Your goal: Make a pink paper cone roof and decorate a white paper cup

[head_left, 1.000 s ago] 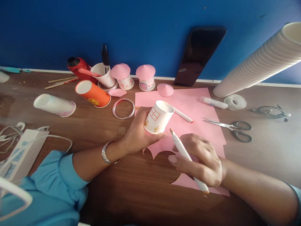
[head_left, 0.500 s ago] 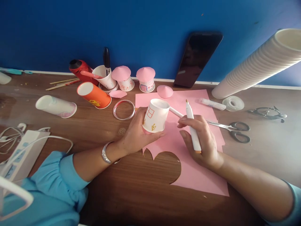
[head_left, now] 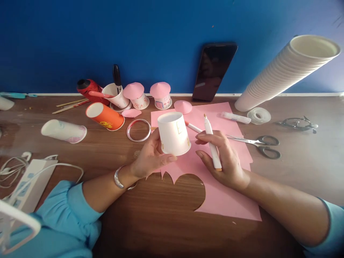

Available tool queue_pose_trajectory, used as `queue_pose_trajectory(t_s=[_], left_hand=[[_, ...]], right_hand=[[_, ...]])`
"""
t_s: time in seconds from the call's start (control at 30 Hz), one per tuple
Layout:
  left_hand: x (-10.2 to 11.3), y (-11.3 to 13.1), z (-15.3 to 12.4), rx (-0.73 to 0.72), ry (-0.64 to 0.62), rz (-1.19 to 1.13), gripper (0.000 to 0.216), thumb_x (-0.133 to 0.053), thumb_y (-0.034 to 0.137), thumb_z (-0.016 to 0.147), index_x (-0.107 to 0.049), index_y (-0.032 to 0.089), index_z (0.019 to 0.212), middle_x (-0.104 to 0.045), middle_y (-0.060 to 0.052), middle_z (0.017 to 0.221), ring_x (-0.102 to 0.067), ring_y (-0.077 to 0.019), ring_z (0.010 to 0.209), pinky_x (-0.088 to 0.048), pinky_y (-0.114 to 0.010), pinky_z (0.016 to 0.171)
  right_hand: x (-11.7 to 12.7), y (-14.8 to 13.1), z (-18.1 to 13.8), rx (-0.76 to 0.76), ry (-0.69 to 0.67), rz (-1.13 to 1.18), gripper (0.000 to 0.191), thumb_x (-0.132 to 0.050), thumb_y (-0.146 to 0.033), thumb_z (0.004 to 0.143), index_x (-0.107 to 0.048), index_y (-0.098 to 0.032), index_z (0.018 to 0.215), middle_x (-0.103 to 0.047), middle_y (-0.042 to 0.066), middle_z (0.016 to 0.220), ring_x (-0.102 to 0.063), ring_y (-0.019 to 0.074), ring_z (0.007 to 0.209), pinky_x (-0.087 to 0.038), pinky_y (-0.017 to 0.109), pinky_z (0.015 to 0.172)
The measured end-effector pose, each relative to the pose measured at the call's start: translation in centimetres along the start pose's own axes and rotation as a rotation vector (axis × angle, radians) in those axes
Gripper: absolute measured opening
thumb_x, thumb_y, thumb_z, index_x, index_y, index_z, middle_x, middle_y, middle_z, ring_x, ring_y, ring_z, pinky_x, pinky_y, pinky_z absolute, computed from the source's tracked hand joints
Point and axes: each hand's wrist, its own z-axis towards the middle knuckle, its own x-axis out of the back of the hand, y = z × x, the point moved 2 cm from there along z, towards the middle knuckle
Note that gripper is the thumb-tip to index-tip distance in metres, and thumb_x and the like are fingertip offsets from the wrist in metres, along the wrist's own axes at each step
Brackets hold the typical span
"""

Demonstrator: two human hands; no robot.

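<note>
A white paper cup is held tilted in my left hand, fingers on its left side and thumb under the rim. Faint yellowish marks show on its side and near its lower rim. My right hand grips a white marker with an orange-brown tip pointing up, apart from the cup. Beneath both hands lies a pink paper sheet with curved cut-outs. Another marker rests on it. Behind stand two small cups with pink cone roofs, and a loose pink cone.
Scissors, a tape roll, a glue tube and glasses lie to the right. A tall cup stack and a phone lean at the back. An orange cup and a power strip are left.
My left hand has turned the cup, so the red window drawing is out of sight and a different side shows. The marker stays in my right hand; the whole view has shifted slightly.
</note>
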Motion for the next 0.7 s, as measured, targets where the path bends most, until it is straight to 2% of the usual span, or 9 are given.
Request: queue_pose_trajectory(t_s=[0.17, 0.3, 0.4, 0.53, 0.7], left_hand=[[0.5, -0.9, 0.2, 0.007, 0.058, 0.036, 0.073, -0.085, 0.055, 0.073, -0.052, 0.030, 0.134, -0.068, -0.012, 0.131, -0.069, -0.0319, 0.116, -0.059, -0.054, 0.098], [0.6, -0.8, 0.4, 0.047, 0.123, 0.034, 0.074, -0.091, 0.053, 0.066, -0.058, 0.029, 0.127, -0.070, -0.010, 0.125, -0.068, -0.0315, 0.115, -0.059, -0.053, 0.098], [0.6, -0.6, 0.6, 0.106, 0.102, -0.075, 0.069, -0.089, 0.053, 0.068, -0.060, 0.028, 0.126, -0.072, -0.011, 0.125, -0.069, -0.0329, 0.117, -0.055, -0.058, 0.104], [0.6, -0.4, 0.7, 0.136, 0.020, -0.194, 0.060, -0.080, 0.056, 0.076, -0.063, 0.029, 0.128, -0.073, -0.013, 0.128, -0.071, -0.0356, 0.116, -0.054, -0.061, 0.102], [1.0, -0.6, 0.9, 0.156, -0.073, -0.150, 0.068, -0.067, 0.068, 0.078, -0.059, 0.030, 0.135, -0.074, -0.015, 0.124, -0.071, -0.0398, 0.117, -0.058, -0.061, 0.093]], right_hand=[[0.4, -0.4, 0.0, 0.027, 0.006, 0.000, 0.038, -0.055, -0.011, 0.099, -0.053, -0.020, 0.136, -0.069, 0.011, 0.109, -0.068, 0.0226, 0.095, -0.060, 0.041, 0.078], [1.0, -1.3, -0.1, 0.147, 0.043, -0.030, 0.034, -0.046, -0.028, 0.108, -0.056, -0.019, 0.139, -0.065, 0.008, 0.098, -0.065, 0.0200, 0.083, -0.059, 0.035, 0.070], [1.1, -2.0, -0.3, 0.267, 0.012, -0.049, 0.039, -0.042, -0.035, 0.109, -0.059, -0.014, 0.137, -0.058, 0.007, 0.094, -0.062, 0.0181, 0.081, -0.058, 0.032, 0.065], [0.8, -2.4, -0.6, 0.420, -0.051, 0.018, 0.030, -0.048, -0.022, 0.104, -0.063, -0.014, 0.129, -0.056, 0.007, 0.097, -0.063, 0.0189, 0.087, -0.061, 0.035, 0.072], [0.7, -2.4, -0.4, 0.457, -0.030, 0.069, 0.031, -0.044, -0.009, 0.098, -0.063, -0.009, 0.123, -0.057, 0.008, 0.095, -0.063, 0.0202, 0.088, -0.059, 0.037, 0.070]])
